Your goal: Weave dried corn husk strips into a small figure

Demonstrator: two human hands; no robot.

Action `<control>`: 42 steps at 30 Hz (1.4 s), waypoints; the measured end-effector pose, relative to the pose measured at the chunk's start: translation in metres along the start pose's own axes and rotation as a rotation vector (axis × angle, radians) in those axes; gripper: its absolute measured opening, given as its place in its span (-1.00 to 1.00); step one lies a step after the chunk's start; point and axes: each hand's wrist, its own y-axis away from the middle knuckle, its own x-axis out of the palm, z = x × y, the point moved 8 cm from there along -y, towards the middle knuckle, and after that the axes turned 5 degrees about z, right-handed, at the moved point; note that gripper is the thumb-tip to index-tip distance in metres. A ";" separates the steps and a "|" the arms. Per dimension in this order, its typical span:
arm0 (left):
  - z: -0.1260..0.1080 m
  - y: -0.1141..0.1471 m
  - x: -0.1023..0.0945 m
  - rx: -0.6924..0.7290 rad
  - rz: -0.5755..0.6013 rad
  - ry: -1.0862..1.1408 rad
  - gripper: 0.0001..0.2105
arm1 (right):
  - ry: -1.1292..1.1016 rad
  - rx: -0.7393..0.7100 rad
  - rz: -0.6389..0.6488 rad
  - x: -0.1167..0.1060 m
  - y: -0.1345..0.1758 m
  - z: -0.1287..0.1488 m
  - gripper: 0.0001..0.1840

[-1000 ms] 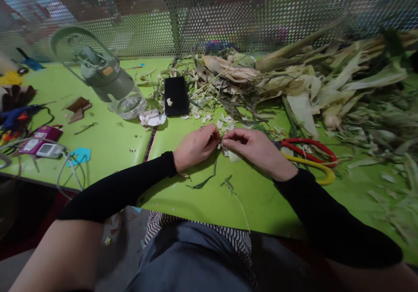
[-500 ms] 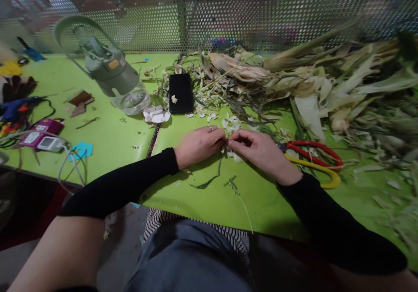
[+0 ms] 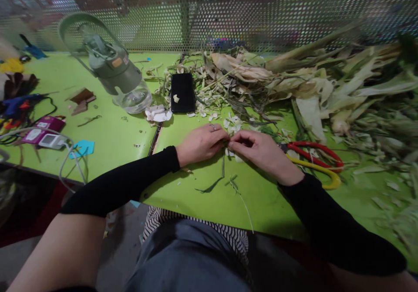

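Both hands: left hand [image 3: 203, 144] and right hand [image 3: 265, 154] pinch fingers together, seemingly on green strip [image 3: 210, 188], left of scissors [image 3: 315, 145].
Scraps [image 3: 233, 121]: already loose, left of scissors too.
Husks [image 3: 308, 109]: beyond scissors, seemingly unworked.

One camera, worn on the head

The view looks forward and down over the wearer's lap [image 3: 192, 257], near enough that both arms [image 3: 120, 183] enter from the lower corners. Left hand [image 3: 202, 144] and right hand [image 3: 266, 154] fall mid-frame; the desk [image 3: 264, 209] runs back to a perforated screen [image 3: 228, 19] up top.
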 end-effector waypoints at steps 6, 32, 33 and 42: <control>0.002 -0.001 -0.004 -0.020 -0.024 0.037 -0.82 | 0.032 -0.019 -0.011 -0.001 0.002 0.002 -0.77; 0.022 -0.008 -0.014 -0.331 0.024 0.715 -0.87 | -0.524 -0.174 -0.109 -0.011 0.011 0.025 -0.83; 0.020 -0.007 -0.015 -0.365 0.015 0.859 -0.87 | -0.591 -0.165 -0.091 -0.008 0.010 0.024 -0.83; 0.006 -0.006 -0.009 -0.521 0.012 1.434 -0.87 | -0.610 -0.074 -0.067 -0.006 0.009 0.020 -0.85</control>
